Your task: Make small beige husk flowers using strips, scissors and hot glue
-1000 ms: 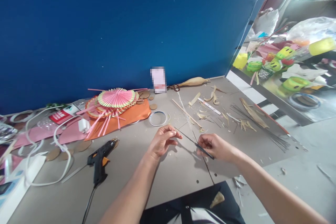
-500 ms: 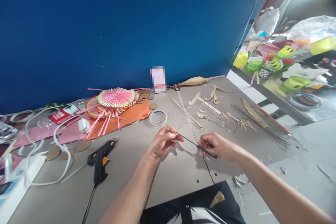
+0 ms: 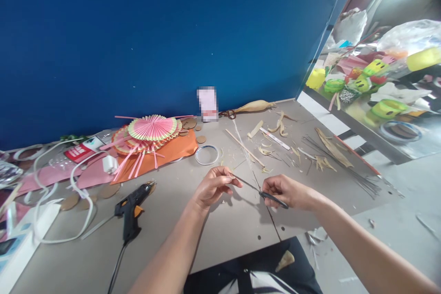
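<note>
Near the front edge of the worktop, the right hand is closed around the handles of the scissors, blades pointing left. The left hand pinches a thin strip at the blade tips. A glue gun lies towards the left edge.

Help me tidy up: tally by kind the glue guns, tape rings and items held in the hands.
glue gun: 1
tape ring: 1
thin dark rod, held between left hand and right hand: 1
Total: 3
</note>
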